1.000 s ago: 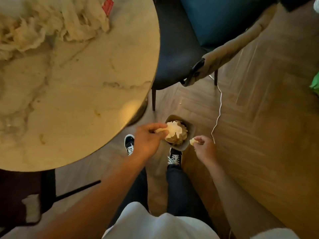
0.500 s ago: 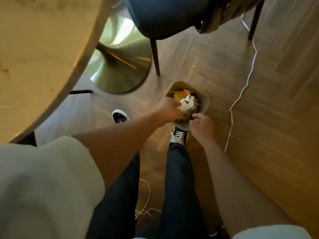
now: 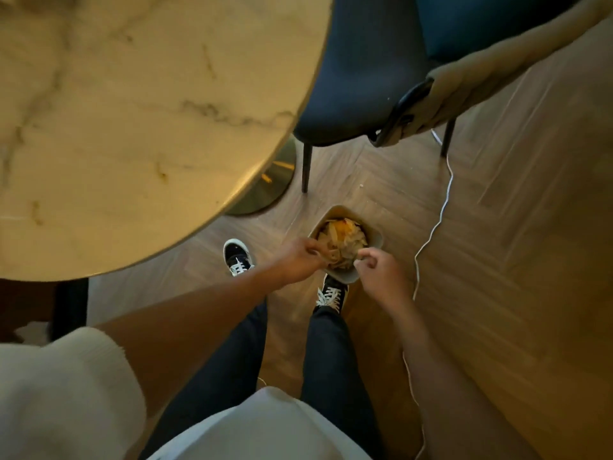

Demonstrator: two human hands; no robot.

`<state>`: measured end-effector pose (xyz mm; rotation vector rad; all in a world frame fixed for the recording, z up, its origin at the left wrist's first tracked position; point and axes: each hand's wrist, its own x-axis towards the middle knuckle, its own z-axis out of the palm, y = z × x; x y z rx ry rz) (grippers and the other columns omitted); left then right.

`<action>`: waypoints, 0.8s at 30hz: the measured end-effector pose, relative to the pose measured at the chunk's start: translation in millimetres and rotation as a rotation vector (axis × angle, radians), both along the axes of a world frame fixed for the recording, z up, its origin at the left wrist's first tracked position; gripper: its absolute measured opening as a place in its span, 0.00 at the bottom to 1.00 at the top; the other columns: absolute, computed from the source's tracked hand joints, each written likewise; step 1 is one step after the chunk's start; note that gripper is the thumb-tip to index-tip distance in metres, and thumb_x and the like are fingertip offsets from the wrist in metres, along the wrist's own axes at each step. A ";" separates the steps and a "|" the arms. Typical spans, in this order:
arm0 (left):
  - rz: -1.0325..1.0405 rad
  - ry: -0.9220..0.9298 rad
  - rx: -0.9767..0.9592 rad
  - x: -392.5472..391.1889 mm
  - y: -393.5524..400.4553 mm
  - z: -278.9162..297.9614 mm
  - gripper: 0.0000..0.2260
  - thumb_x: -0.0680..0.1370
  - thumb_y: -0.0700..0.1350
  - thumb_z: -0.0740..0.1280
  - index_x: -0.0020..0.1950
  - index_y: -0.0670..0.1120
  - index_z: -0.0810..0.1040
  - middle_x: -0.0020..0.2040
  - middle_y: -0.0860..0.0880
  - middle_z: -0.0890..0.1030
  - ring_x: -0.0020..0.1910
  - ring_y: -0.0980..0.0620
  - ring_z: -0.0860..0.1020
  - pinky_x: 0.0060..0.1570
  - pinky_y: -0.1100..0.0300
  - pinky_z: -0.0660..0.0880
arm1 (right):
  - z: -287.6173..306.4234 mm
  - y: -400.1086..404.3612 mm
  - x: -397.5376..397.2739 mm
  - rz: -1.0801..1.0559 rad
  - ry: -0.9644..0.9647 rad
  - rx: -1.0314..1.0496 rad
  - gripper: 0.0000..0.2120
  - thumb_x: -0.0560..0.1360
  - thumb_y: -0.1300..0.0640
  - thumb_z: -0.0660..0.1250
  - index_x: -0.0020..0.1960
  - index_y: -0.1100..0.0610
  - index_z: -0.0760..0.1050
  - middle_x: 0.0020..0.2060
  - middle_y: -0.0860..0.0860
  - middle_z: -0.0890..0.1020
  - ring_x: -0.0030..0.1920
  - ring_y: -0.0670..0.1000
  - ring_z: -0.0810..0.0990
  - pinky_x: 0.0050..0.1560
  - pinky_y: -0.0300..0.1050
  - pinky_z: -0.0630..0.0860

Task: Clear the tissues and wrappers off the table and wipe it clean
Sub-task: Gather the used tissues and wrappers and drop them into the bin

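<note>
Head view: left hand (image 3: 300, 262) pinches a tissue strip (image 3: 326, 255) at the bin (image 3: 374, 239) rim; right hand (image 3: 381, 272), fingers curled, grip unclear, hovers beside it. Tissues (image 3: 345, 240) fill the bin between both hands. Table (image 3: 132, 127) lies beyond the left hand. No legible writing.

Counting what's showing here: one marble table (image 3: 132, 127), one bin (image 3: 374, 239) stuffed with tissues (image 3: 345, 247), two hands, two sneakers, one dark chair (image 3: 358, 78), one white cable (image 3: 434, 224).

Single head-worn wide-angle view faces steeply down from standing height, taking in table (image 3: 139, 121) edge, bin (image 3: 376, 242) on floor (image 3: 517, 227), and both forearms close below.
</note>
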<state>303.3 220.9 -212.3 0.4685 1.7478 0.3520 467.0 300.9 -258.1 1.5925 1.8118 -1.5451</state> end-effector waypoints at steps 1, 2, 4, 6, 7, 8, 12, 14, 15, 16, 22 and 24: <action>0.014 0.000 0.022 -4.5 -5.0 15.9 0.06 0.77 0.44 0.67 0.53 0.52 0.79 0.48 0.53 0.78 0.47 0.58 0.76 0.40 0.67 0.71 | 15.7 -0.6 -6.1 0.028 0.008 0.023 0.14 0.79 0.53 0.63 0.64 0.50 0.74 0.49 0.47 0.79 0.42 0.42 0.76 0.34 0.36 0.68; 0.023 0.002 0.045 -9.7 -10.6 31.4 0.07 0.77 0.44 0.67 0.55 0.51 0.79 0.47 0.54 0.77 0.47 0.58 0.76 0.40 0.68 0.70 | 30.2 -2.4 -12.7 0.057 0.018 0.040 0.14 0.79 0.52 0.62 0.64 0.49 0.74 0.49 0.46 0.79 0.43 0.42 0.76 0.35 0.37 0.69; 0.038 0.018 0.110 -20.0 -22.1 60.0 0.07 0.78 0.45 0.67 0.55 0.51 0.78 0.47 0.55 0.77 0.49 0.56 0.76 0.44 0.67 0.71 | 60.3 -6.3 -28.5 0.125 0.049 0.057 0.14 0.79 0.51 0.62 0.63 0.49 0.74 0.52 0.47 0.80 0.47 0.44 0.78 0.42 0.41 0.75; 0.064 0.050 0.171 -31.9 -32.7 85.9 0.06 0.77 0.44 0.68 0.53 0.51 0.78 0.47 0.55 0.78 0.52 0.54 0.77 0.51 0.63 0.73 | 89.9 -9.1 -47.0 0.167 0.077 0.073 0.13 0.78 0.51 0.64 0.62 0.50 0.75 0.53 0.48 0.79 0.52 0.47 0.78 0.53 0.47 0.77; 0.080 0.074 0.197 -38.8 -37.8 97.9 0.07 0.77 0.43 0.68 0.54 0.51 0.79 0.48 0.54 0.78 0.52 0.54 0.77 0.52 0.63 0.73 | 103.9 -10.0 -57.1 0.184 0.089 0.094 0.13 0.77 0.52 0.64 0.61 0.50 0.75 0.51 0.48 0.79 0.52 0.47 0.78 0.53 0.46 0.78; 0.106 0.092 0.217 -46.1 -42.6 109.9 0.08 0.77 0.43 0.68 0.55 0.51 0.79 0.48 0.53 0.79 0.51 0.54 0.78 0.50 0.64 0.73 | 117.4 -10.4 -67.3 0.202 0.109 0.120 0.12 0.77 0.53 0.64 0.61 0.50 0.76 0.48 0.47 0.79 0.49 0.44 0.78 0.49 0.40 0.77; 0.281 0.108 0.318 -82.5 -61.0 151.1 0.09 0.76 0.40 0.69 0.56 0.48 0.81 0.48 0.52 0.81 0.47 0.57 0.78 0.45 0.67 0.74 | 169.7 -10.9 -118.1 0.264 0.207 0.185 0.12 0.79 0.55 0.63 0.61 0.51 0.77 0.48 0.46 0.78 0.43 0.39 0.75 0.42 0.32 0.69; 0.345 0.108 0.363 -105.4 -68.7 166.3 0.09 0.76 0.40 0.69 0.56 0.46 0.81 0.49 0.50 0.82 0.46 0.57 0.79 0.46 0.68 0.74 | 189.3 -8.7 -148.2 0.257 0.273 0.242 0.11 0.78 0.55 0.64 0.59 0.51 0.78 0.50 0.48 0.80 0.47 0.44 0.77 0.47 0.37 0.71; 0.372 0.111 0.382 -117.4 -72.7 171.9 0.09 0.76 0.40 0.70 0.55 0.46 0.81 0.50 0.48 0.83 0.47 0.55 0.79 0.48 0.65 0.75 | 197.3 -7.8 -163.4 0.252 0.304 0.257 0.11 0.77 0.55 0.65 0.58 0.51 0.78 0.50 0.48 0.81 0.49 0.46 0.78 0.49 0.38 0.72; 0.394 0.118 0.403 -129.3 -76.8 177.3 0.08 0.76 0.41 0.70 0.54 0.48 0.81 0.50 0.47 0.83 0.48 0.52 0.80 0.50 0.61 0.76 | 203.9 -6.8 -179.2 0.249 0.329 0.265 0.10 0.77 0.55 0.65 0.58 0.51 0.79 0.49 0.47 0.80 0.50 0.46 0.79 0.50 0.38 0.72; 0.483 0.168 0.477 -206.6 -95.2 195.0 0.08 0.78 0.43 0.67 0.57 0.49 0.80 0.48 0.52 0.81 0.43 0.58 0.79 0.46 0.65 0.74 | 222.1 0.4 -277.2 0.316 0.361 0.363 0.10 0.77 0.56 0.67 0.57 0.52 0.80 0.51 0.47 0.78 0.49 0.47 0.78 0.50 0.38 0.71; 0.512 0.184 0.488 -237.6 -97.4 198.6 0.08 0.78 0.43 0.67 0.57 0.50 0.80 0.49 0.51 0.81 0.44 0.58 0.80 0.44 0.66 0.75 | 224.4 8.3 -314.3 0.294 0.376 0.388 0.12 0.76 0.57 0.67 0.60 0.52 0.79 0.56 0.49 0.75 0.49 0.48 0.78 0.52 0.38 0.71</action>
